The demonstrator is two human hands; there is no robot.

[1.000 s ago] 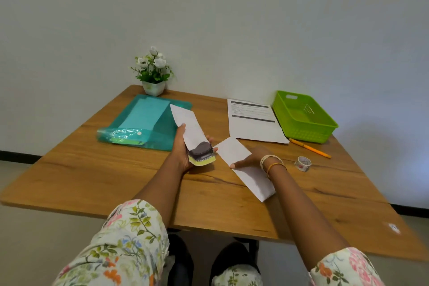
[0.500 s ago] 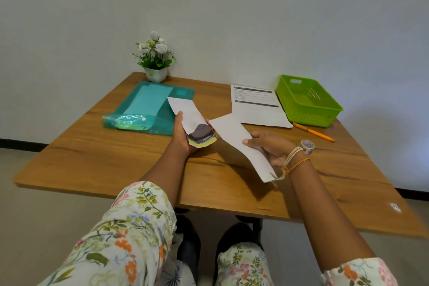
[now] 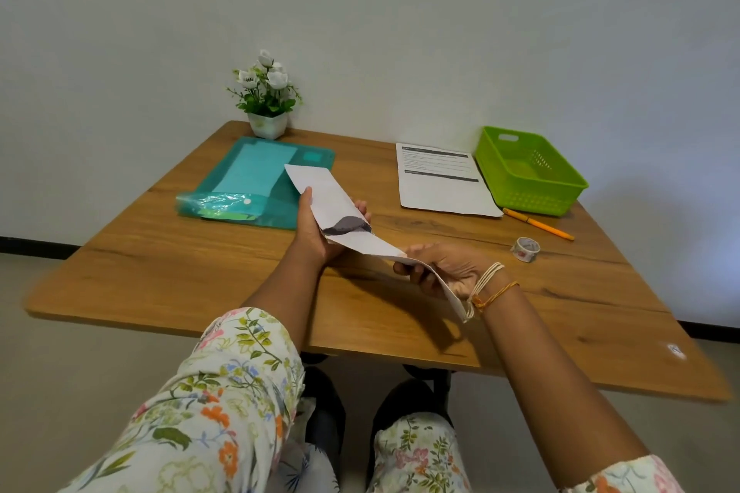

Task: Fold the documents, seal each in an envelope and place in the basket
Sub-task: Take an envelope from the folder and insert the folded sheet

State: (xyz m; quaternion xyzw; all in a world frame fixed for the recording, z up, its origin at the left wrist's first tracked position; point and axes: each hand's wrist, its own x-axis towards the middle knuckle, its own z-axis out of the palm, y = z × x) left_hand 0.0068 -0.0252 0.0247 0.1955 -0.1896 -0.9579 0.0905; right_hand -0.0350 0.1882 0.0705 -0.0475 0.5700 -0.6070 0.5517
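My left hand (image 3: 314, 238) holds a long white envelope (image 3: 320, 192) above the table, its dark-lined mouth open toward me. My right hand (image 3: 444, 270) grips a folded white document (image 3: 370, 246), whose far end sits at the envelope's mouth; its near end bends down past my wrist. A flat printed document (image 3: 440, 188) lies on the table at the back right, beside the green basket (image 3: 560, 198), which holds nothing I can see.
A teal plastic folder (image 3: 280, 212) lies at the back left with a small flower pot (image 3: 267, 124) behind it. An orange pen (image 3: 538, 223) and a roll of tape (image 3: 525, 249) sit right of my hands, near the basket.
My right hand lifted the folded document off the table and brought its far end to the envelope's open mouth. My left hand kept hold of the envelope.
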